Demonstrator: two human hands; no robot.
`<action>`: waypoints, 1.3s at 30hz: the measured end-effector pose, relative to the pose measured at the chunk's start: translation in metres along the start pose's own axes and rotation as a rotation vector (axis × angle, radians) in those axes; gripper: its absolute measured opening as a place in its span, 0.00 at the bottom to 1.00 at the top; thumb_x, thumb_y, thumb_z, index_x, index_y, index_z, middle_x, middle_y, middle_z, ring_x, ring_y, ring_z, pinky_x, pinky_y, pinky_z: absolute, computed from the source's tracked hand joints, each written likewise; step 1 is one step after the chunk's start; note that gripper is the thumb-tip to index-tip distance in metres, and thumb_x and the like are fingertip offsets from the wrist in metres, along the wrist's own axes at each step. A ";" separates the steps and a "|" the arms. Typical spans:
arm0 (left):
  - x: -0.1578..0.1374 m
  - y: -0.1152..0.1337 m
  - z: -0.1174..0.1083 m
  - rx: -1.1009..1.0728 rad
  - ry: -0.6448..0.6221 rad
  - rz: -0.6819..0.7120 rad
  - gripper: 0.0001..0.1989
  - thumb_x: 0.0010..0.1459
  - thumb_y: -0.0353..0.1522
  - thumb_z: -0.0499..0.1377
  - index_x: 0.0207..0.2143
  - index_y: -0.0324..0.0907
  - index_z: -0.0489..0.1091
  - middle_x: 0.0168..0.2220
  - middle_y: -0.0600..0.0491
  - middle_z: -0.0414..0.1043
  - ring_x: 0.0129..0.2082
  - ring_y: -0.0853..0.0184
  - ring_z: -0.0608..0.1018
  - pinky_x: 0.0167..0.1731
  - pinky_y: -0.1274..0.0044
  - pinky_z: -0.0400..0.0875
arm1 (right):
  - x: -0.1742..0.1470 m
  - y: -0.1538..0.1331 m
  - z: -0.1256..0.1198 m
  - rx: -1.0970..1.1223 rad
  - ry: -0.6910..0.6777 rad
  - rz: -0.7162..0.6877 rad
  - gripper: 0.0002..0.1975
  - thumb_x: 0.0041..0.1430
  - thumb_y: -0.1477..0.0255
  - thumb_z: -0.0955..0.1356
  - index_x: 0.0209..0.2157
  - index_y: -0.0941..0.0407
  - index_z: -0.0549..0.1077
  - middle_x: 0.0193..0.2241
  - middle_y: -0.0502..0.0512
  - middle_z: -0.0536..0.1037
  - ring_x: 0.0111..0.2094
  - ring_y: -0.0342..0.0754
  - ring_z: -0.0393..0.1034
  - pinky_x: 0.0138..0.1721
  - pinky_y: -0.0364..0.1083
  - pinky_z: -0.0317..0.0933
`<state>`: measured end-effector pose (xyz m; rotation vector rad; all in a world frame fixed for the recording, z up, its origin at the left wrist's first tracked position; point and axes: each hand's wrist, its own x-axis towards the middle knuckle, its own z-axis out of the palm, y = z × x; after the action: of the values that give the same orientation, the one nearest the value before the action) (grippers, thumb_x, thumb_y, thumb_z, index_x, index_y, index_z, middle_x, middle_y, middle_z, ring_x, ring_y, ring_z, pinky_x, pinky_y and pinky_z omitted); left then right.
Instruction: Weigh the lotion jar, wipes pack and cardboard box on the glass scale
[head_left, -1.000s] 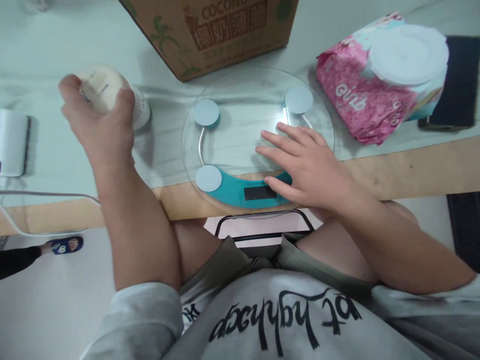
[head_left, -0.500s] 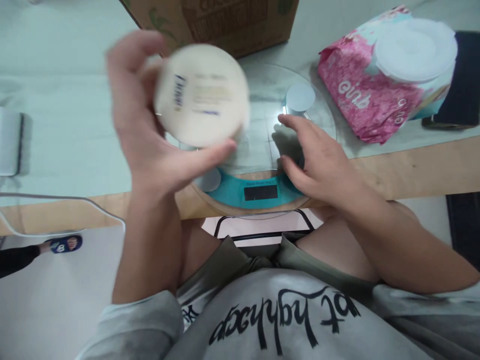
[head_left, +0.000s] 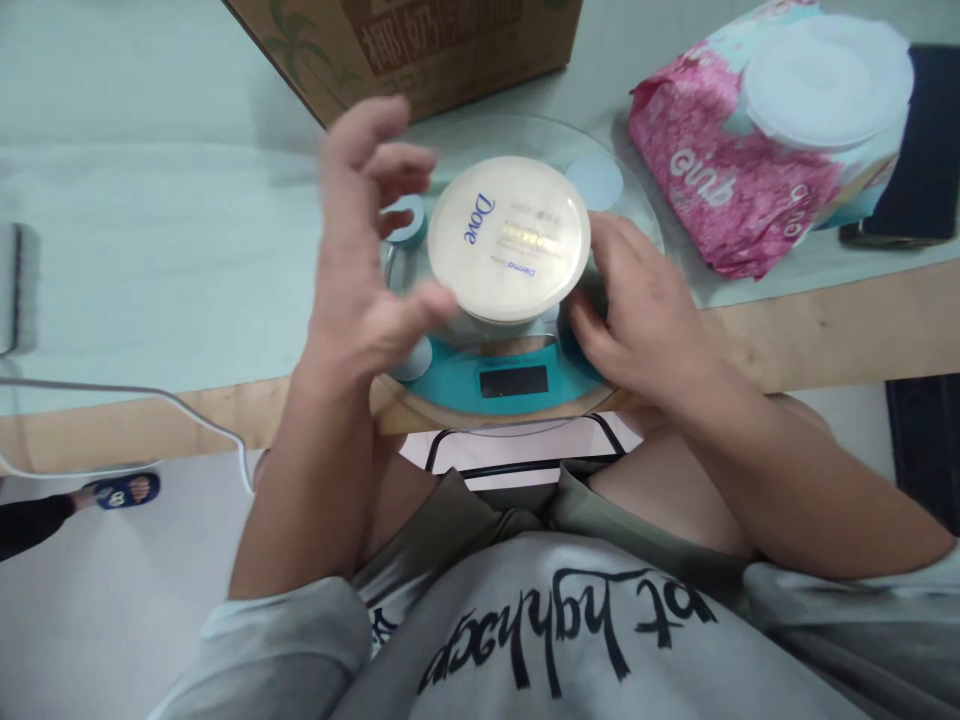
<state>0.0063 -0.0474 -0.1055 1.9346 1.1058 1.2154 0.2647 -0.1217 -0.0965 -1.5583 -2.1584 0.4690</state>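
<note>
A round cream-coloured Dove tub [head_left: 499, 240] is over the glass top of a kitchen scale [head_left: 450, 385], with its lid facing up. My left hand [head_left: 367, 240] is open at the tub's left, fingers spread and a little blurred, the thumb close to the lid's lower left edge. On the other side, my right hand [head_left: 637, 300] has its fingers apart at the tub's right edge. Its index fingertip is partly hidden at the tub. The scale has a teal front with a dark display [head_left: 514, 381].
A cardboard box [head_left: 450, 50] stands behind the scale. At right, a pink pack of wipes [head_left: 742, 180] with a white lid lies against a dark object [head_left: 922, 170]. A white cable [head_left: 187, 405] hangs over the table's front edge. Another person's foot [head_left: 139, 490] shows at lower left.
The tub has gone down and right, from my left hand's hold to over the scale beside my right hand. My left hand has let go and opened.
</note>
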 end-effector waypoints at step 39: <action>0.042 -0.251 -0.147 0.432 0.541 0.116 0.79 0.14 0.71 0.70 0.65 0.49 0.42 0.66 0.51 0.48 0.74 0.41 0.48 0.81 0.52 0.40 | -0.001 -0.003 0.008 -0.020 0.016 0.004 0.20 0.67 0.68 0.64 0.58 0.54 0.74 0.64 0.58 0.72 0.68 0.57 0.67 0.73 0.67 0.62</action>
<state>-0.2019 0.1173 -0.2322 2.0524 1.6601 1.7433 0.2586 -0.1235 -0.1023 -1.5726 -2.1547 0.4364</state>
